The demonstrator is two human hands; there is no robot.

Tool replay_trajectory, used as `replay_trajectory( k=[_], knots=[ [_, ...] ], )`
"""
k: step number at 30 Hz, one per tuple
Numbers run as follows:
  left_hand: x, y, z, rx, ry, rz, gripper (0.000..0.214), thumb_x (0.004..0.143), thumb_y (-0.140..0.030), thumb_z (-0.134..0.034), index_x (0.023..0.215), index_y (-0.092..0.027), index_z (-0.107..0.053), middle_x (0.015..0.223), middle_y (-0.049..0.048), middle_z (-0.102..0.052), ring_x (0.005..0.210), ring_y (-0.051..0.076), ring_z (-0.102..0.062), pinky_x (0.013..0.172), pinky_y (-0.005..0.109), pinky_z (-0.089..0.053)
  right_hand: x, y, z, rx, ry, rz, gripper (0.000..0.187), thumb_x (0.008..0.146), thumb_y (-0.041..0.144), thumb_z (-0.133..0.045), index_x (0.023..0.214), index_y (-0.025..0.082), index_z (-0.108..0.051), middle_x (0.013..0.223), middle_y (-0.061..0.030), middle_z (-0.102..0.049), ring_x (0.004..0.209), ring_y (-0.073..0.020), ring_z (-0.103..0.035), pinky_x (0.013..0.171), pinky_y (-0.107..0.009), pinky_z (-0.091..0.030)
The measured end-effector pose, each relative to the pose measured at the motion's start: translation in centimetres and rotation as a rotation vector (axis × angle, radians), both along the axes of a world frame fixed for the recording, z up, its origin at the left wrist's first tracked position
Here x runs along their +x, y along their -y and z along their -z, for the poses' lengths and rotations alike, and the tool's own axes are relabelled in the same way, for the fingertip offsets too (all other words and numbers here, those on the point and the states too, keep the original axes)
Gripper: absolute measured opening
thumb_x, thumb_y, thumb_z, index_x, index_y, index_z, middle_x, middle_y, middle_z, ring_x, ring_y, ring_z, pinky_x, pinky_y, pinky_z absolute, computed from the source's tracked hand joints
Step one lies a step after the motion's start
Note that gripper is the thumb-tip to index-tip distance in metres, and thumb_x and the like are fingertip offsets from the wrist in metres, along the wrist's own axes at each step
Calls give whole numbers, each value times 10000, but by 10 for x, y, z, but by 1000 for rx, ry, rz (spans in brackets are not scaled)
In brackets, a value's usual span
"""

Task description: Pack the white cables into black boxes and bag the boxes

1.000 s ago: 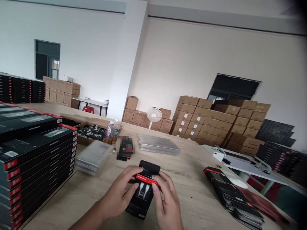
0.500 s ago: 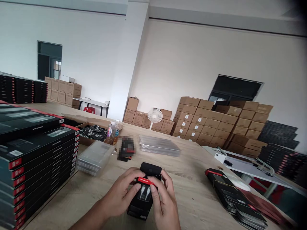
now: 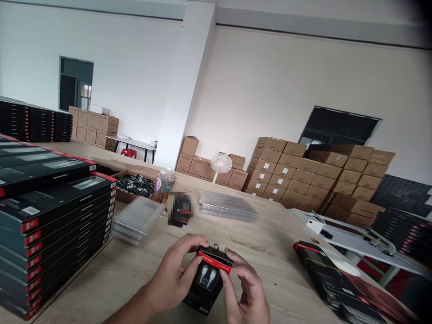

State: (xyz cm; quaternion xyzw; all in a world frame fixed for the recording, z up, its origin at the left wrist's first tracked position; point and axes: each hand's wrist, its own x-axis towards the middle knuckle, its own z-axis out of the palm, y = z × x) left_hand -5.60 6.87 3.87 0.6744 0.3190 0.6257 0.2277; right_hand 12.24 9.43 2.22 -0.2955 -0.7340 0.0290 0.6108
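Black box point(image 3: 206, 288) lies between 2 hands point(image 3: 178, 267) point(image 3: 249, 290), both holding its red-banded upper end.

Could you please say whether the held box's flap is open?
Seemingly shut: the flap lies folded over the black box; cannot tell whether tucked.

Black box point(image 3: 203, 294), red band point(image 3: 213, 262), white plugs point(image 3: 204, 273)

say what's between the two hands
In the head view, a black box with a red strip is between the left hand and right hand, both touching it.
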Motion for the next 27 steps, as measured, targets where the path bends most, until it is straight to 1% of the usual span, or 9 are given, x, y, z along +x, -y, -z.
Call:
replay_trajectory(
  k=[3, 5, 7, 9, 13, 16, 19, 22, 27],
  knots=[
    [-5, 4, -6, 59, -116, -2, 208, 909, -175, -454, 1010, -211, -632, 1144, 88, -603, 1088, 188, -574, 935, 310, -467, 0, 2, -6, 14, 46, -27, 248, 853, 175, -569, 1090, 249, -571, 1092, -94, -630, 1022, -243, -624, 851, -417, -545],
    [-7, 6, -9, 37, -122, -11, 174, 891, -194, -502, 989, -210, -644, 1181, 93, -600, 1097, 196, -573, 936, 314, -462, 2, 4, -12, 25, 98, -20, 196, 841, 194, -592, 1025, 248, -635, 1061, -95, -633, 993, -245, -625, 823, -396, -555],
    [-7, 6, -10, -6, -113, -20, 147, 880, -220, -536, 967, -214, -654, 1190, 86, -616, 1103, 202, -575, 953, 323, -452, 3, 5, -17, 2, 78, -13, 122, 831, 228, -614, 937, 247, -672, 1017, -93, -639, 943, -243, -637, 779, -374, -567],
    [-5, 5, -10, -50, -75, -12, 144, 881, -227, -539, 963, -215, -656, 1152, 77, -645, 1081, 197, -590, 953, 320, -456, 4, 7, -21, -65, 28, -22, 98, 827, 267, -628, 903, 248, -685, 979, -87, -647, 899, -235, -648, 747, -352, -575],
    [-2, 5, -12, -110, 1, 2, 204, 876, -215, -543, 1052, -214, -647, 1073, 70, -682, 1013, 181, -620, 918, 300, -486, 4, 9, -32, -234, -23, -74, 133, 803, 341, -663, 888, 250, -710, 931, -79, -668, 861, -230, -653, 740, -339, -579],
    [-1, 5, -15, -66, 4, 1, 191, 885, -233, -538, 1011, -211, -681, 1027, 69, -697, 978, 183, -635, 894, 298, -498, 3, 11, -44, -304, -31, -127, 133, 788, 363, -674, 832, 245, -717, 844, -62, -678, 777, -216, -653, 679, -311, -579],
    [0, 5, -17, -25, 26, 1, 182, 890, -240, -535, 961, -204, -698, 1011, 74, -702, 963, 185, -642, 881, 301, -502, 1, 10, -54, -330, -18, -169, 131, 788, 361, -669, 784, 238, -712, 792, -49, -671, 732, -202, -646, 639, -283, -566],
    [3, 5, -20, -21, 37, -26, 179, 891, -229, -530, 924, -202, -703, 972, 71, -706, 941, 181, -647, 860, 292, -505, 1, 8, -57, -340, 0, -200, 129, 798, 351, -658, 771, 234, -705, 784, -43, -661, 734, -193, -641, 639, -265, -556],
    [4, 6, -19, -43, 58, -42, 180, 885, -237, -531, 878, -205, -708, 970, 70, -698, 944, 188, -640, 858, 297, -496, 3, 6, -55, -367, 32, -196, 144, 810, 364, -645, 773, 237, -701, 829, -53, -652, 795, -203, -638, 654, -265, -551]
  ],
)
